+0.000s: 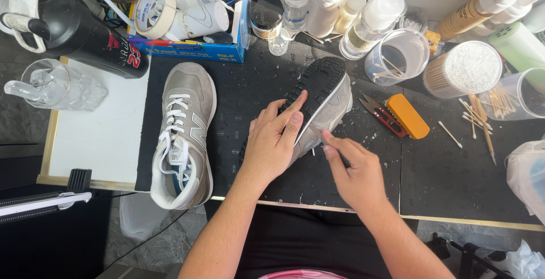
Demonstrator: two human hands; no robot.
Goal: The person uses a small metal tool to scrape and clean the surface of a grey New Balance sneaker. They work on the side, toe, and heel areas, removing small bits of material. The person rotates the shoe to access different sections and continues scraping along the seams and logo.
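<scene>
A grey sneaker (325,98) lies tipped on its side on the black mat (250,86), its dark tread sole facing up and left. My left hand (275,140) is clamped over the sole and heel end, fingers wrapped on it. My right hand (352,168) sits just below the shoe's white midsole, with its fingertips pinched together against the edge; whether something small is between them I cannot tell. The matching grey sneaker (183,134) stands upright with white laces at the mat's left side.
Small red snips (384,114) and an orange block (407,115) lie right of the shoe. Cotton swabs (476,121) and clear cups (397,55) are at the right, bottles (326,1) along the back. A tape roll (153,9) and black bottle (85,32) stand back left.
</scene>
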